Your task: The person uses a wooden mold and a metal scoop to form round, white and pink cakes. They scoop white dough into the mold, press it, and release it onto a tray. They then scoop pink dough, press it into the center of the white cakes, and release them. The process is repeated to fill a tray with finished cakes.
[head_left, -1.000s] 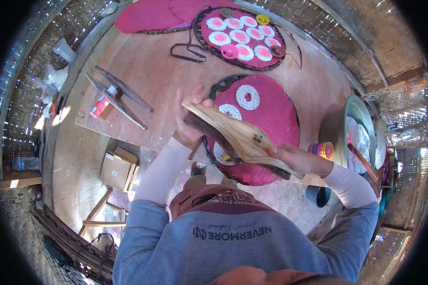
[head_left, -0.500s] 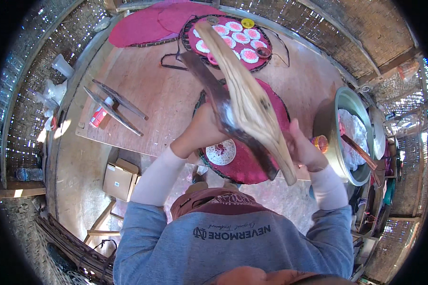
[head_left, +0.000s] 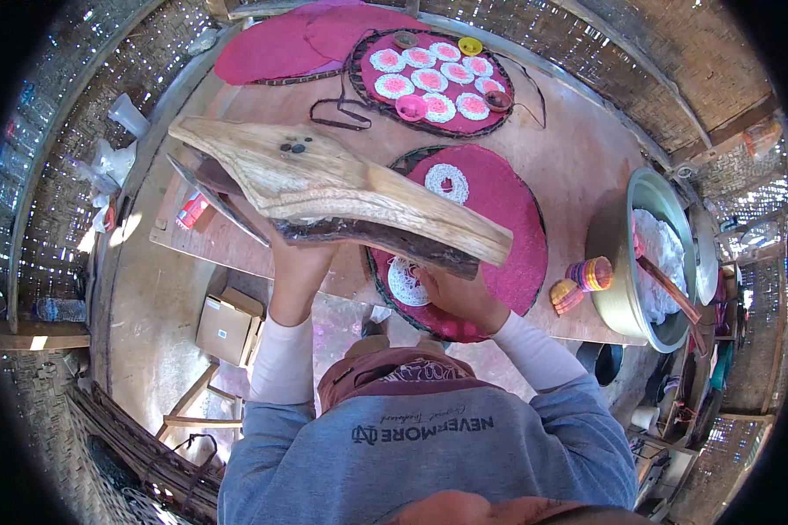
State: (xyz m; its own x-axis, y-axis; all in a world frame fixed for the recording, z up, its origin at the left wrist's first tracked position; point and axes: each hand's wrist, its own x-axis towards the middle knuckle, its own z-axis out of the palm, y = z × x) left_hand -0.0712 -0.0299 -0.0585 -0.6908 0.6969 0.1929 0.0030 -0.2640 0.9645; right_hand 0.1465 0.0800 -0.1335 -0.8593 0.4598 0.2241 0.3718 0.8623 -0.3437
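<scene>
My left hand [head_left: 305, 262] holds up a long pale wooden block [head_left: 324, 175] from below. A dark wooden piece [head_left: 385, 245] lies along its underside; the fingers are mostly hidden behind the wood. Under the block's right end is my right hand [head_left: 464, 302], its fingers partly covered by the wood. One fingertip is close to a white lacy round [head_left: 404, 284] on a magenta cloth-covered round tray [head_left: 503, 249]; whether it touches is unclear. Farther back on that tray lies another white lacy ring [head_left: 446, 182].
A back tray [head_left: 455, 129] carries several pink-centred white rounds and small bowls. At right, a big basin [head_left: 617, 254] holds a plastic bag and sticks, beside striped woven cups [head_left: 591, 274]. A red-labelled container [head_left: 193, 210] stands left. A cardboard box [head_left: 225, 328] sits below the table.
The wooden pieces have swung from nearly upright to lying across the view, shifting left. My right hand has moved left to the near tray, below the wood.
</scene>
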